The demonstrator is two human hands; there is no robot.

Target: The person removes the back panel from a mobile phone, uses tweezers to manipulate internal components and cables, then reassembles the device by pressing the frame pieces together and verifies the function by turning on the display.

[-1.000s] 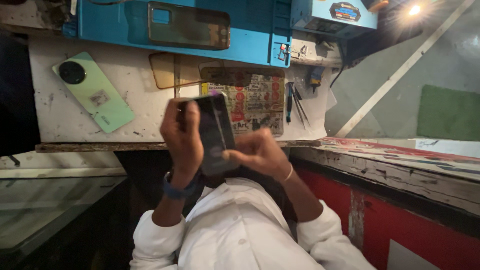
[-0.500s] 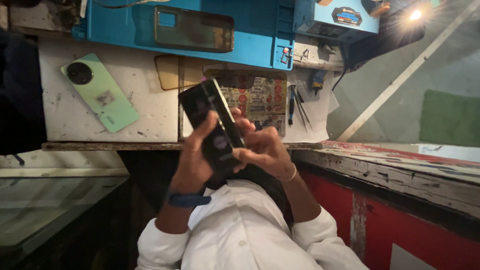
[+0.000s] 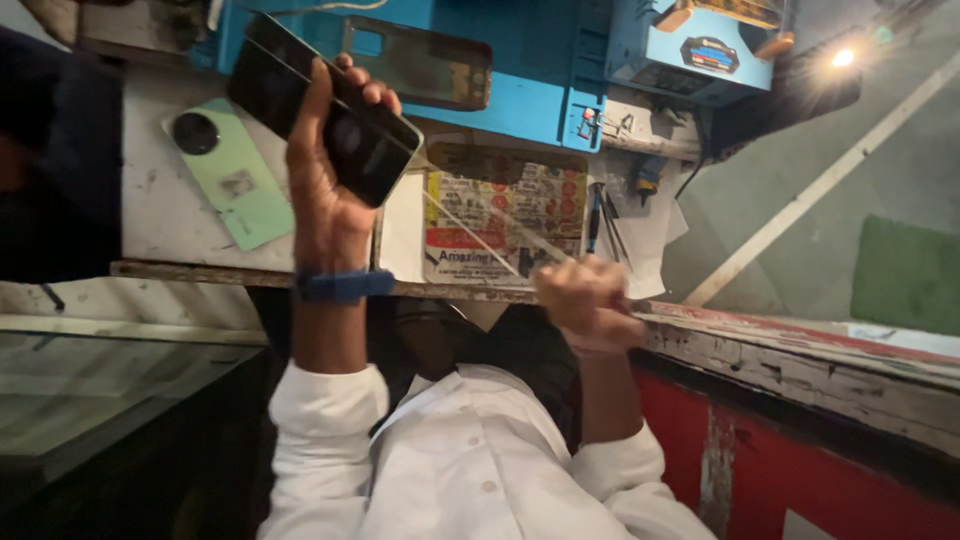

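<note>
Clutter covers the bench: a green phone, a printed card, tools, a blue mat. The left hand grips a dark phone raised above it; the right hand, fisted, pinches a clear film.

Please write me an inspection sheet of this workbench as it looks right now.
Surface: worn white benchtop, scuffed, wooden front edge.
Job's things: dark phone raised in left hand; thin clear film stretching from it to right hand.
Clutter: green phone back, printed sheet, tweezers, blue repair mat with a phone panel, blue box.
Grippers: left hand gripping phone; right hand fisted on film.
Cables: dark cable by the box.
Surroundings: glass counter, red panel, lamp.
</note>
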